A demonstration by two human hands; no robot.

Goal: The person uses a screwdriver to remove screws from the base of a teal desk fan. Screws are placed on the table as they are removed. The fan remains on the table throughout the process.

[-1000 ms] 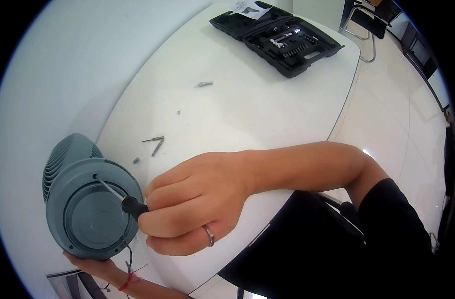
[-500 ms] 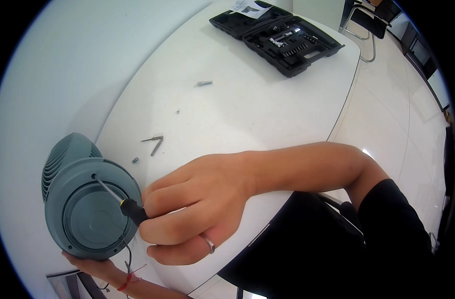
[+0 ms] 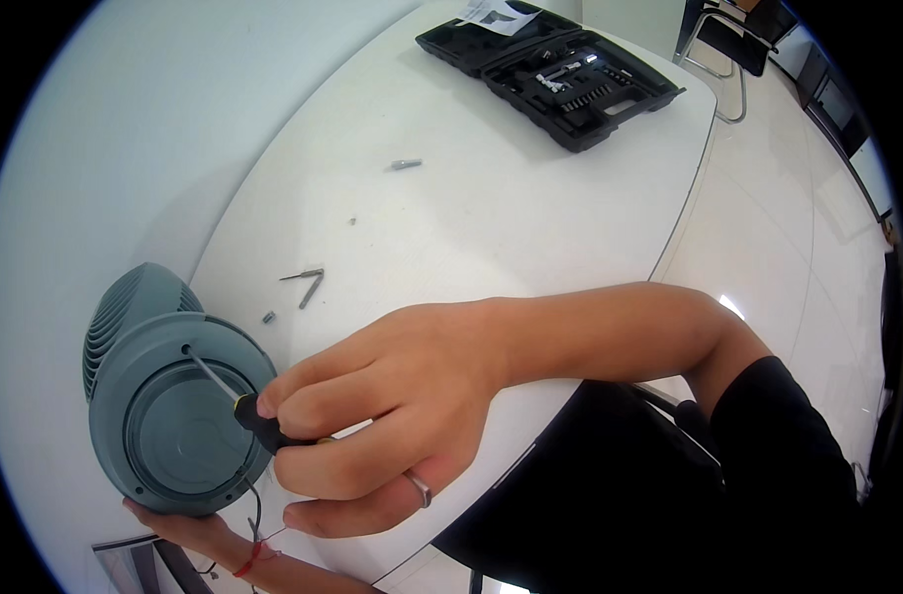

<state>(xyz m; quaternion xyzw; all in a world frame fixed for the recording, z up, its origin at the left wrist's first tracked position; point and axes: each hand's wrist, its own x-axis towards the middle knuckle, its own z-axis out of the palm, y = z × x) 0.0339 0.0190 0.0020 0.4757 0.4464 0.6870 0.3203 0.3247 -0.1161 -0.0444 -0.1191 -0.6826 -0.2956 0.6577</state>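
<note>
A grey-green desk fan (image 3: 181, 436) is tipped so that its round underside faces me, with its slatted head (image 3: 144, 297) behind. My left hand (image 3: 179, 523) supports the base's lower edge; most of its fingers are hidden behind it. My right hand (image 3: 382, 416) is closed around the dark handle of a screwdriver (image 3: 253, 416). The screwdriver's tip sits at a screw hole near the top of the base's rim. From the lower right of the underside hangs a dark cable (image 3: 258, 505).
A small folding tool (image 3: 311, 282), a short grey piece (image 3: 269, 317), a tiny part (image 3: 352, 221) and a slim grey bit (image 3: 406, 164) lie on the white table (image 3: 530, 218). An open black tool case (image 3: 580, 94) lies at the far end. To the left rises a wall (image 3: 154, 129).
My right hand's fingers have shifted and loosened a little around the screwdriver handle, showing more of it. The handle has moved slightly left; fan and left hand are unmoved.
</note>
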